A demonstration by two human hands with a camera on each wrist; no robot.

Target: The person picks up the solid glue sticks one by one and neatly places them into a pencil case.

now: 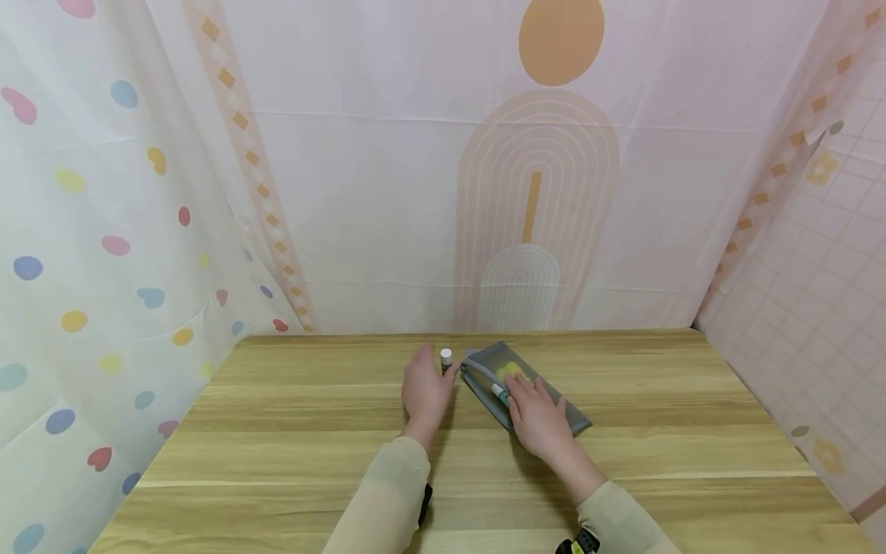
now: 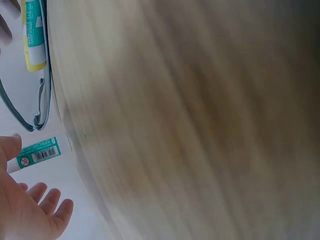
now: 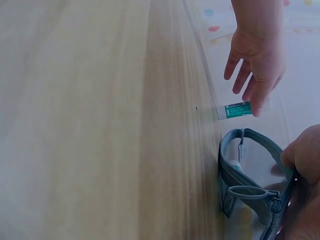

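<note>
A glue stick [image 1: 446, 358] with a white cap and green label stands upright near the table's back edge. My left hand [image 1: 427, 391] is beside it, fingers loosely spread, the thumb against or just in front of the stick. To its right lies a grey mesh zip pouch [image 1: 490, 355], its mouth gaping to the left. My right hand [image 1: 541, 419] holds the pouch by its upper rim, fingers over the top; the thumb is hidden in the head view. Another glue stick [image 2: 35, 25] and something yellow [image 1: 511, 372] show in the pouch.
The wooden table [image 1: 311, 462] reaches back to a patterned curtain [image 1: 374, 231]. A polka-dot curtain [image 1: 104, 308] hangs on the left and a checked one [image 1: 817, 308] on the right.
</note>
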